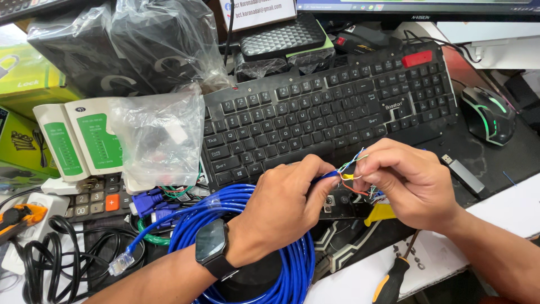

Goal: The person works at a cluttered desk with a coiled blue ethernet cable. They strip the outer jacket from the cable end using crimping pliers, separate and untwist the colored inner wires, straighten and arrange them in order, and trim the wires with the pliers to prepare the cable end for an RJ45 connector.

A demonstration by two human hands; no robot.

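Far left of frame: orange-handled tool [17,217], black cord loops [50,262], and a cream-and-green cable tester in 2 parts [79,143] resting above a calculator [101,202].

Lower centre: coil of blue network cable [247,247], 1 end already fitted with a clear plug [121,263] at lower left.

Centre: left hand [281,211], smartwatch [212,243] on the wrist, closed in a pinch on the cable's blue jacket just behind the stripped end.

Centre right: loose coloured wires [351,169] fanned out between the two hands, in front of the black keyboard [332,110]. Right hand [408,183] closed on them, fingertips pinching and separating individual strands.

Right: yellow-handled crimp tool [379,213] beneath the hands, screwdriver [396,276] at the bottom edge, USB stick [464,173], black mouse [488,115] in the upper right.

Risk: the strands are thin and springy; a slack pinch would likely let them slip or recross out of order, and hard bending could kink a conductor.
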